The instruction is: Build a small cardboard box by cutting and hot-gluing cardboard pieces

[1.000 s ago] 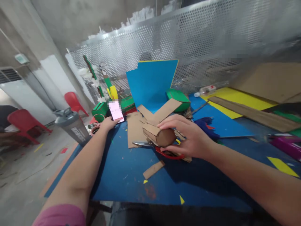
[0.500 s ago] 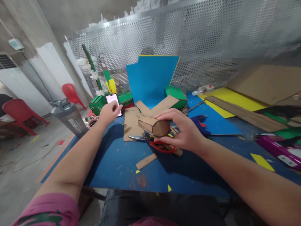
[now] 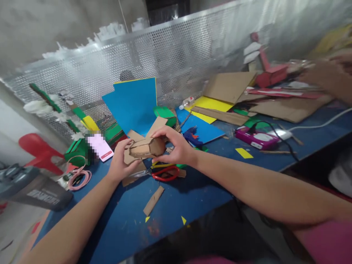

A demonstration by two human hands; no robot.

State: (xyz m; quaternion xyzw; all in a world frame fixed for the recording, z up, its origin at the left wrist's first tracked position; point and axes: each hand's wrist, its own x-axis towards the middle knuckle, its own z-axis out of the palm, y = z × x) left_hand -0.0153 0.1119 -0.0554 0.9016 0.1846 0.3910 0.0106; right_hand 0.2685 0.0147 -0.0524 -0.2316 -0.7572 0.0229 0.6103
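Note:
A small faceted cardboard box (image 3: 140, 149) is held just above the table between my two hands. My left hand (image 3: 119, 161) has its thumb and fingers around the left end. At the right end, my right hand (image 3: 176, 146) grips with thumb below and fingers on top. Beneath the box lie scissors (image 3: 166, 173) with red handles, their blades pointing left. Cardboard strips (image 3: 158, 126) spread out behind it, and a short loose strip (image 3: 153, 200) lies in front.
A phone (image 3: 100, 146), a pink cable coil (image 3: 79, 179) and a grey shaker bottle (image 3: 33, 189) are on the left. Blue boards (image 3: 134, 106) stand behind. To the right are a purple power strip (image 3: 257, 137) and cardboard sheets (image 3: 229, 88). Another person's hand (image 3: 343, 60) shows at far right.
My left hand has come from the phone to the left end of the cardboard box. My right hand still holds the box. The camera view has turned right.

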